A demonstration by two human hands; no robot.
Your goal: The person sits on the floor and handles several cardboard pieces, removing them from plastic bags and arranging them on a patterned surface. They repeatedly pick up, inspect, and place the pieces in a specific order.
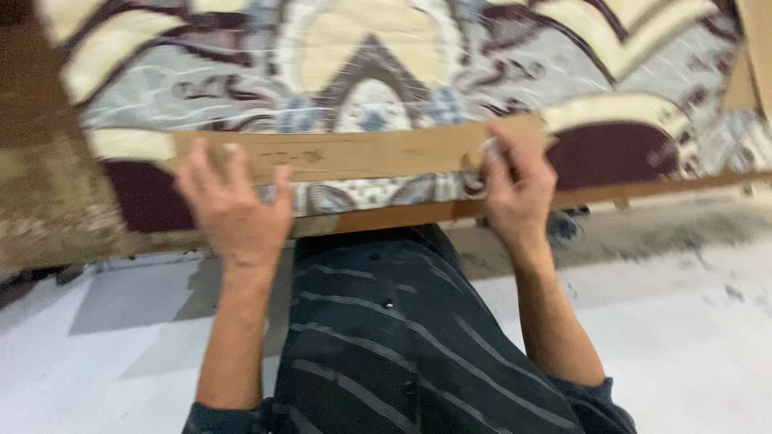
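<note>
Head view: left hand (236, 210) splayed flat on cardboard strip (354, 154) at mid-frame, right hand (515, 183) pinching its right end against patterned fabric (402, 72); only light pressure holds it, so strip could slip or skew.

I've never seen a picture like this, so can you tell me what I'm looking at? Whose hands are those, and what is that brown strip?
The camera sits on a person's head and looks down, so you see that person's own two arms reaching forward. The dark striped cloth between the arms is their clothing. The left hand lies flat with fingers spread on a long cardboard strip. The right hand presses the strip's other end; it may pinch something small, but the picture is too blurry to tell. The strip lies across a patterned fabric in cream, grey and dark red, which covers a big padded piece with a wooden edge. Below is a pale floor.
</note>
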